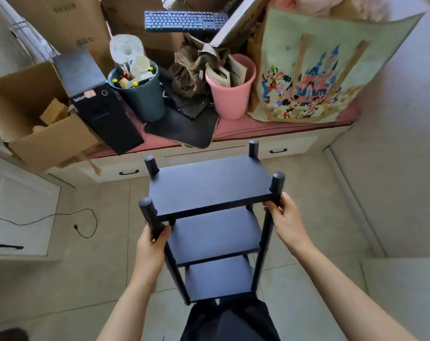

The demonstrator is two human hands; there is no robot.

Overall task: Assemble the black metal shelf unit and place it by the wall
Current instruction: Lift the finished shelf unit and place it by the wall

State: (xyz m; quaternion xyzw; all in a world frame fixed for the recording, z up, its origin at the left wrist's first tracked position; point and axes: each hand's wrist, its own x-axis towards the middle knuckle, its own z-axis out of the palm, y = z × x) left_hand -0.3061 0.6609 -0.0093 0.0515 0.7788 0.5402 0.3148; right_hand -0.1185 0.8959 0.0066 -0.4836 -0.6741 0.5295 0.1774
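Note:
The black metal shelf unit (209, 185) stands upright in front of me, with three flat shelves stacked between four round posts. My left hand (152, 244) grips the near left post just under the top shelf. On the other side, my right hand (284, 220) is wrapped around the near right post at about the same height. The unit's feet are hidden behind my dark trousers. I cannot tell whether it rests on the tiled floor or hangs slightly above it.
A low white drawer bench (283, 146) with a pink cushion runs behind the shelf, loaded with a black computer tower (98, 104), a dark green bin (140, 94), a pink bin (231, 94), a cartoon bag (315, 77) and cardboard boxes (36, 124). A black cable (86, 222) lies on the floor at left. A wall (393, 168) rises at right.

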